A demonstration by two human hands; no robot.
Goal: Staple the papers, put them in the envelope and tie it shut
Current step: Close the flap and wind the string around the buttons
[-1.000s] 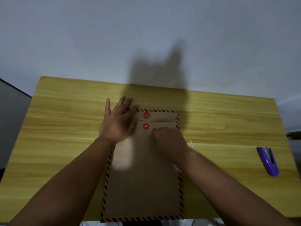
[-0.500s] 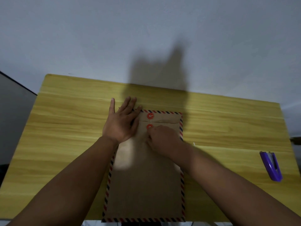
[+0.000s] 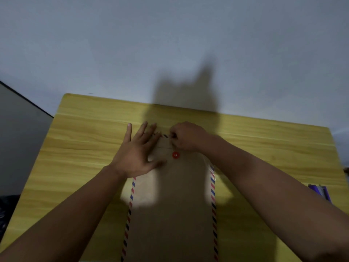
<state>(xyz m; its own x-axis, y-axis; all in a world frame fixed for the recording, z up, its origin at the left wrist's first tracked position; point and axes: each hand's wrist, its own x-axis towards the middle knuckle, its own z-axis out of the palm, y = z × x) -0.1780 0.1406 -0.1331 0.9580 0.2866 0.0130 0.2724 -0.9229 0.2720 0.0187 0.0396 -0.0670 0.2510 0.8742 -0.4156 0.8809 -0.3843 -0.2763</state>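
The brown envelope (image 3: pixel 170 214) lies lengthwise in the middle of the yellow surface (image 3: pixel 75 148), its flap end toward the far edge. The left hand (image 3: pixel 136 156) is spread flat, pressing the flap's left part down. The right hand (image 3: pixel 186 137) has its fingers curled over the flap and seems to pinch the thin string (image 3: pixel 176 149) above the lower red button (image 3: pixel 175 155), though the upper button is hidden. If the string slackens or misses a button, the wrap could slip off; easing the left hand's pressure may let the flap spring up.
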